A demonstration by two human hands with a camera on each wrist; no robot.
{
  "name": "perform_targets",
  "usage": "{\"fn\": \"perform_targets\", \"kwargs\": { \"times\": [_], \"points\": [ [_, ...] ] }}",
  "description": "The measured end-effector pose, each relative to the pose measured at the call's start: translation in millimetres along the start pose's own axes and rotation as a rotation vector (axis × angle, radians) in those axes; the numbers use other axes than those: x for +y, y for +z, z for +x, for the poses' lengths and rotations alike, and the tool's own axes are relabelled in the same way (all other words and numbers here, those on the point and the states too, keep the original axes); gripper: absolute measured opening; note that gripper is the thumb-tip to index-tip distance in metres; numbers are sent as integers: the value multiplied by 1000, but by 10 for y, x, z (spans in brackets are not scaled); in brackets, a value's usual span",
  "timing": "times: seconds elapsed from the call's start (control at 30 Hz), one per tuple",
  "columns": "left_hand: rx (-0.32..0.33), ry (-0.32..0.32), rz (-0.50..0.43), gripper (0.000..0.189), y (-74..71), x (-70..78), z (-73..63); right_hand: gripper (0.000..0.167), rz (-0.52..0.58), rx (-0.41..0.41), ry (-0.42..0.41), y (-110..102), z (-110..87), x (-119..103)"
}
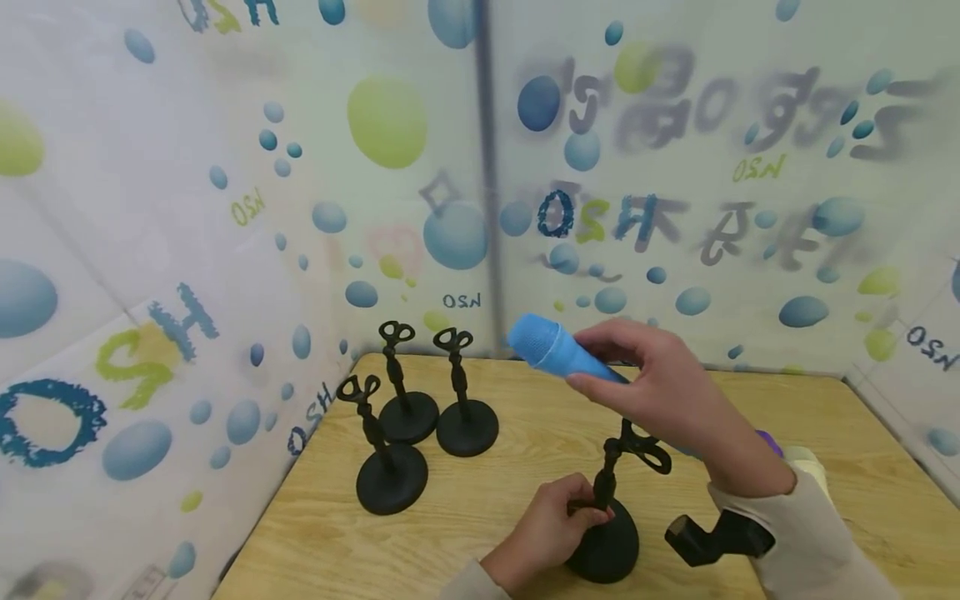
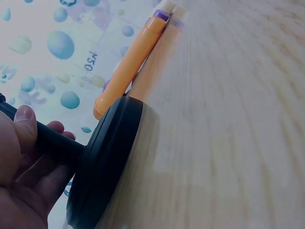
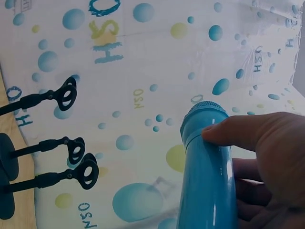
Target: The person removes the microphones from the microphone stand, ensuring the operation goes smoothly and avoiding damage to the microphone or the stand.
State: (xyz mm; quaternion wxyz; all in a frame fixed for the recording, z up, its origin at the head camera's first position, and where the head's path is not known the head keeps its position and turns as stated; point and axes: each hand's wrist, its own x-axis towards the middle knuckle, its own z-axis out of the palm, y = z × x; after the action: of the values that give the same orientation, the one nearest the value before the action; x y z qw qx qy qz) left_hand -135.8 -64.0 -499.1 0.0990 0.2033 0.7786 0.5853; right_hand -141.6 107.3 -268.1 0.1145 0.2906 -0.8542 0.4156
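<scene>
A blue microphone (image 1: pixel 558 348) is held by my right hand (image 1: pixel 667 383), tilted with its mesh head to the upper left. In the right wrist view the thumb lies along the microphone (image 3: pixel 207 176) just below its head, and the other fingers are behind it. My left hand (image 1: pixel 547 525) grips the pole of a black microphone stand (image 1: pixel 609 546) just above its round base. That stand is upright on the table, its clip (image 1: pixel 648 450) beneath the right hand and apart from the microphone. In the left wrist view the fingers surround the pole (image 2: pixel 59 143).
Three more black stands, a front one (image 1: pixel 392 479), a back one (image 1: pixel 408 417) and a right one (image 1: pixel 467 427), stand at the wooden table's (image 1: pixel 315 533) left. An orange microphone (image 2: pixel 131 62) lies beyond the held stand's base. Patterned sheets (image 1: pixel 390 250) enclose the table.
</scene>
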Motion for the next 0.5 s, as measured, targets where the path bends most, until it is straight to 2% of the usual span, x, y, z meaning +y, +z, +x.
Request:
{"fn": "perform_targets", "kwargs": {
  "times": [0.3,0.5],
  "points": [
    [-12,17,-2,11,-15,-6,4,37,-40,24,47,-81,-115,185],
    [-19,34,2,6,-19,-21,3,38,-65,34,94,-108,-185,314]
  ]
}}
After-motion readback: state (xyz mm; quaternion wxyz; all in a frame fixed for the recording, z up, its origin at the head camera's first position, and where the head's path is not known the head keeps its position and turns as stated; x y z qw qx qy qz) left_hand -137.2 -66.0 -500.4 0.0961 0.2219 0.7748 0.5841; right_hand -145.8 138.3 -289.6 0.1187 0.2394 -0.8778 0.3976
